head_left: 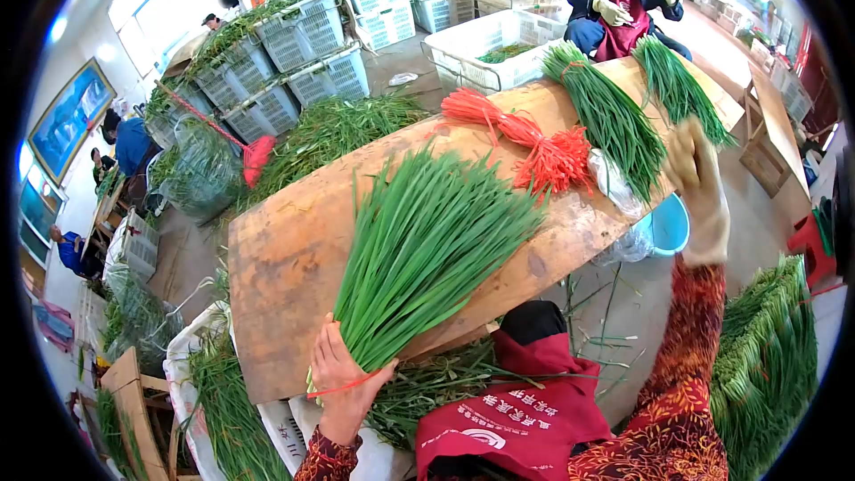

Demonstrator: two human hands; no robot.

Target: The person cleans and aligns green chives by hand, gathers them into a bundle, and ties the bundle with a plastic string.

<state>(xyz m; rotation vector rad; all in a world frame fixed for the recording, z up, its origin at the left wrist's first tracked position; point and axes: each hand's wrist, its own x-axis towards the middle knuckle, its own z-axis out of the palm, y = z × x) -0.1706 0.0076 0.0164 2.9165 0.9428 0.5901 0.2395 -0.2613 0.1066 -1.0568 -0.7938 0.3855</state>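
Observation:
My left hand (343,372) is wrapped round the lower end of a large bunch of long green leaves (427,249), which fans out across the wooden board (285,249). A thin red tie (343,387) crosses that hand. My right hand (699,187), in a pale glove and somewhat blurred, is raised off the board's right side; what its fingers do is smeared. Near it lie two tied green bunches (614,111) (681,89) and a bundle of red ties (534,138). A clear plastic bag (614,183) sits beside them.
A blue bucket (668,224) stands beyond the board's right edge. More green bunches (766,365) are stacked at the lower right. White crates (499,44) and loose greens (329,138) lie behind the board. A person (623,0) in a red apron sits at the back.

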